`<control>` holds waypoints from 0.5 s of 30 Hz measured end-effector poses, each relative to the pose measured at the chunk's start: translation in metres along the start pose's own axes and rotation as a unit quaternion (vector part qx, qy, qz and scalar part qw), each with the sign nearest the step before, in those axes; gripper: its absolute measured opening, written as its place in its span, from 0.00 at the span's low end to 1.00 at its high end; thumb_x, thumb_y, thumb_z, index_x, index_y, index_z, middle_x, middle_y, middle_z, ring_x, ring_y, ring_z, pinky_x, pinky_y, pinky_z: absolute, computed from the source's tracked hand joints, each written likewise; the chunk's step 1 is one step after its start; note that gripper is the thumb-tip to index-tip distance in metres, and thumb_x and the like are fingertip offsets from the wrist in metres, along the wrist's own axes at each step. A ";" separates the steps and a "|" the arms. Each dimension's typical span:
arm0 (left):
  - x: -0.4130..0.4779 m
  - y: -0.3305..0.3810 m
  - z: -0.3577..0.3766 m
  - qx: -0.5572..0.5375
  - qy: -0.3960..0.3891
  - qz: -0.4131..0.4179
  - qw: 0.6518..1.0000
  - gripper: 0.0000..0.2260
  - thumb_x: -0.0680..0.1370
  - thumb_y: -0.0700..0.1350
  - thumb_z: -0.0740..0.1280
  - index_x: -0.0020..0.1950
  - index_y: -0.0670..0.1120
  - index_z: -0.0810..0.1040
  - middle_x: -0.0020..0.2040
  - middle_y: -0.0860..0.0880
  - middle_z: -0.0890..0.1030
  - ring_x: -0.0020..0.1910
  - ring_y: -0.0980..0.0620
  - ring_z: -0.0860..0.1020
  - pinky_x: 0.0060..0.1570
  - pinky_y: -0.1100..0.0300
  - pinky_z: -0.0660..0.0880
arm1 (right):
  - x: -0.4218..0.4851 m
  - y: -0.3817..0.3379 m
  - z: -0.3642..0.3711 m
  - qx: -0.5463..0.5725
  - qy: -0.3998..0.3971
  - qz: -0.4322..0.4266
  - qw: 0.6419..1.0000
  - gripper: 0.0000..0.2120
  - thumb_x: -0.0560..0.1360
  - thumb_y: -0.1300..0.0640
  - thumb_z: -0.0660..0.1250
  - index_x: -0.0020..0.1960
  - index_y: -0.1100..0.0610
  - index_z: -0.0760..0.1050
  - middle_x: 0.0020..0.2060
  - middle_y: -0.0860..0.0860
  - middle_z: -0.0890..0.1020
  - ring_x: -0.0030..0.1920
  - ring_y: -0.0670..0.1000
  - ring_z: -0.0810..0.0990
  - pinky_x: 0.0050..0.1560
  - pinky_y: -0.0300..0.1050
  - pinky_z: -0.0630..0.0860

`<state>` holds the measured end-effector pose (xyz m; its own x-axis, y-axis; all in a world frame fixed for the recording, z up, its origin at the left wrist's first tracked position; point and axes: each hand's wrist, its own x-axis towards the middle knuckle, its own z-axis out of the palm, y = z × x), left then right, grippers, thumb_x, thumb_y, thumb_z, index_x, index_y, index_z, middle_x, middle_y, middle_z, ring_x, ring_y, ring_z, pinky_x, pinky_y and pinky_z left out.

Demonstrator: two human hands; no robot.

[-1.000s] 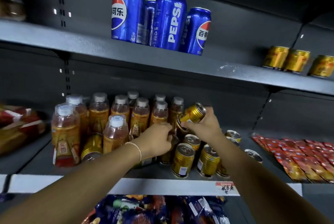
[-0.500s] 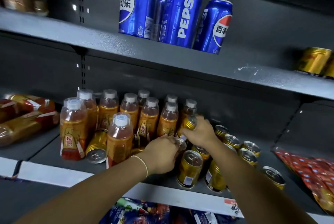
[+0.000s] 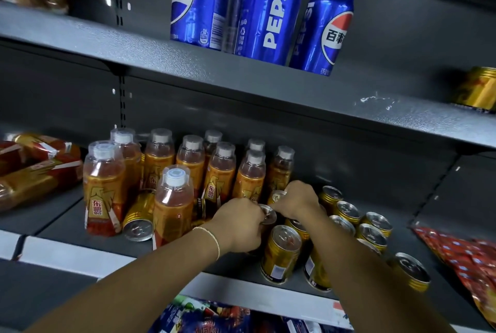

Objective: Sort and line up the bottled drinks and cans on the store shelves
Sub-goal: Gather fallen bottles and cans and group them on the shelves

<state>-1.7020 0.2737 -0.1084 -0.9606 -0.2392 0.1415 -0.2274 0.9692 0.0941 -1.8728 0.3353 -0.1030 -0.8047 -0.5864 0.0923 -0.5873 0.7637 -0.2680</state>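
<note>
On the middle shelf [image 3: 80, 255] stand several orange drink bottles [image 3: 173, 203] with white caps. To their right stand several small gold cans [image 3: 280, 253] in rows. My left hand [image 3: 239, 225] grips an upright gold can [image 3: 268, 216] beside the bottles. My right hand [image 3: 298, 199] holds another gold can [image 3: 276, 195] set down just behind it, next to the bottles. One gold can [image 3: 138, 218] lies on its side between the front bottles.
Blue Pepsi cans [image 3: 271, 8] stand on the upper shelf [image 3: 134, 48], with a gold can [image 3: 477, 89] at its far right. Red and gold packets [image 3: 35, 169] lie at the left, red snack packets [image 3: 461, 257] at the right. Coloured packages [image 3: 204, 318] fill the shelf below.
My right hand has brought the raised gold can down from above the group to shelf level beside the bottles. My left hand has stayed on its can. The view has drawn closer.
</note>
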 end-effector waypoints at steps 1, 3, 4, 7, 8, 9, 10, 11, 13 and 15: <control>0.000 0.000 -0.001 -0.001 -0.003 -0.001 1.000 0.12 0.78 0.46 0.61 0.56 0.45 0.80 0.51 0.46 0.81 0.48 0.46 0.79 0.50 0.51 0.79 | 0.001 -0.001 0.001 -0.008 0.002 -0.002 1.000 0.24 0.62 0.38 0.79 0.45 0.54 0.75 0.40 0.50 0.80 0.41 0.49 0.78 0.34 0.42 0.74; 0.001 0.000 -0.004 -0.003 -0.006 0.000 1.000 0.11 0.78 0.46 0.62 0.54 0.44 0.81 0.50 0.46 0.81 0.48 0.46 0.79 0.50 0.51 0.79 | 0.004 -0.003 0.001 -0.010 -0.008 -0.002 1.000 0.27 0.62 0.34 0.78 0.43 0.55 0.74 0.38 0.50 0.79 0.40 0.49 0.79 0.33 0.42 0.73; 0.002 0.000 -0.005 -0.002 -0.009 -0.001 1.000 0.11 0.77 0.46 0.62 0.53 0.44 0.81 0.48 0.45 0.81 0.47 0.46 0.79 0.49 0.51 0.79 | 0.006 -0.003 -0.002 -0.002 -0.015 -0.002 1.000 0.27 0.63 0.32 0.76 0.40 0.55 0.74 0.35 0.50 0.79 0.37 0.49 0.79 0.32 0.42 0.72; 0.004 0.003 -0.011 -0.008 -0.018 -0.009 1.000 0.09 0.76 0.45 0.64 0.47 0.42 0.81 0.42 0.46 0.80 0.42 0.47 0.78 0.42 0.54 0.79 | 0.015 0.000 -0.012 0.027 -0.024 -0.014 0.999 0.29 0.66 0.28 0.71 0.32 0.55 0.70 0.28 0.49 0.75 0.30 0.47 0.75 0.29 0.41 0.66; 0.005 0.004 -0.013 -0.009 -0.019 -0.010 1.000 0.08 0.75 0.45 0.65 0.46 0.42 0.81 0.40 0.46 0.79 0.41 0.47 0.77 0.41 0.54 0.78 | 0.017 0.002 -0.014 0.025 -0.018 -0.021 0.999 0.30 0.68 0.28 0.69 0.31 0.55 0.70 0.28 0.49 0.74 0.30 0.47 0.74 0.29 0.41 0.64; 0.007 0.005 -0.015 -0.007 -0.020 -0.010 1.000 0.08 0.75 0.45 0.65 0.43 0.42 0.81 0.39 0.46 0.78 0.40 0.47 0.77 0.40 0.54 0.78 | 0.019 0.003 -0.015 0.020 -0.007 -0.028 0.999 0.29 0.70 0.28 0.67 0.31 0.54 0.71 0.29 0.49 0.75 0.31 0.46 0.73 0.29 0.42 0.63; 0.008 0.006 -0.017 -0.005 -0.021 -0.011 1.000 0.09 0.75 0.45 0.65 0.39 0.43 0.79 0.36 0.47 0.77 0.39 0.47 0.77 0.40 0.53 0.78 | 0.022 0.005 -0.015 0.030 0.012 -0.024 0.999 0.27 0.72 0.29 0.66 0.34 0.54 0.74 0.31 0.48 0.75 0.33 0.46 0.73 0.30 0.41 0.63; 0.010 0.007 -0.019 -0.006 -0.022 -0.013 1.000 0.11 0.75 0.45 0.65 0.34 0.44 0.75 0.33 0.48 0.75 0.38 0.46 0.76 0.39 0.53 0.78 | 0.025 0.007 -0.014 0.045 0.028 -0.018 0.998 0.25 0.72 0.31 0.66 0.39 0.54 0.76 0.33 0.48 0.76 0.35 0.45 0.74 0.31 0.41 0.65; 0.014 0.008 -0.022 -0.013 -0.023 -0.021 0.999 0.15 0.75 0.45 0.65 0.29 0.46 0.69 0.30 0.49 0.71 0.35 0.48 0.74 0.36 0.54 0.77 | 0.031 0.009 -0.011 0.068 0.046 -0.014 0.997 0.24 0.73 0.34 0.68 0.47 0.56 0.78 0.38 0.49 0.77 0.42 0.48 0.78 0.37 0.41 0.69; 0.017 0.010 -0.024 -0.013 -0.021 -0.028 0.999 0.16 0.75 0.45 0.66 0.28 0.47 0.67 0.29 0.49 0.70 0.31 0.50 0.71 0.33 0.56 0.74 | 0.039 0.008 -0.007 0.087 0.036 -0.021 0.995 0.23 0.73 0.37 0.70 0.53 0.56 0.78 0.43 0.51 0.78 0.49 0.52 0.79 0.44 0.41 0.72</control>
<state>-1.7165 0.2784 -0.0818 -0.9522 -0.2906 0.0937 -0.2782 0.9522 0.1262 -1.9095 0.3204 -0.0945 -0.7871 -0.5917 0.1741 -0.6023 0.6764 -0.4239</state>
